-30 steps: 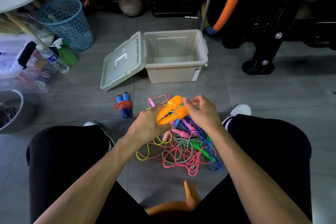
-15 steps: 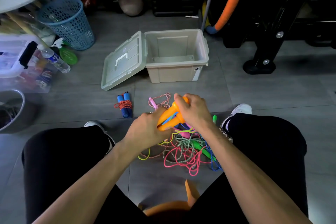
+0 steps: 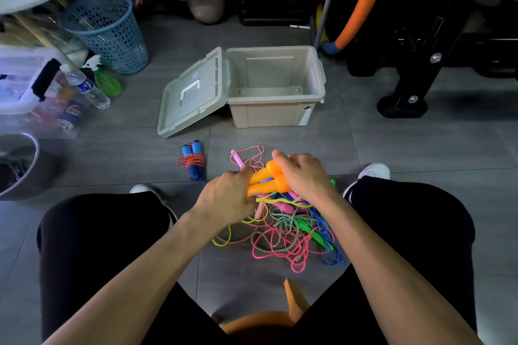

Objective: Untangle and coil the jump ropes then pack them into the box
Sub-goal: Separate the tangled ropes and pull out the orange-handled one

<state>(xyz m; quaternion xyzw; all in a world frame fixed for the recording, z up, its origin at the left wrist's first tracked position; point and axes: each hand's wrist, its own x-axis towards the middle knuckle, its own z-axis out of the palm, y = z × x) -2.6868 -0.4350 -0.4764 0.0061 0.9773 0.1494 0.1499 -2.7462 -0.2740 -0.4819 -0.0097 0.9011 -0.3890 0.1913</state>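
Both orange handles (image 3: 269, 178) are gathered side by side, likely so their yellow cord (image 3: 262, 209) can be drawn free of the tangled ropes (image 3: 291, 232) on the floor and wound. The right hand (image 3: 304, 173) curls its grip round the handles' far ends; the left hand (image 3: 228, 196) seems to pinch the cord at their near ends, though its fingers are hidden. The box (image 3: 276, 115) stands open beyond, one coiled blue-handled rope (image 3: 192, 161) beside its lid (image 3: 193, 92).

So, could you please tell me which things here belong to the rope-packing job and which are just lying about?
Job: orange handles, tangled ropes, coiled blue-handled rope, open box, lid.
Lying about: blue basket, water bottle, green spray bottle.
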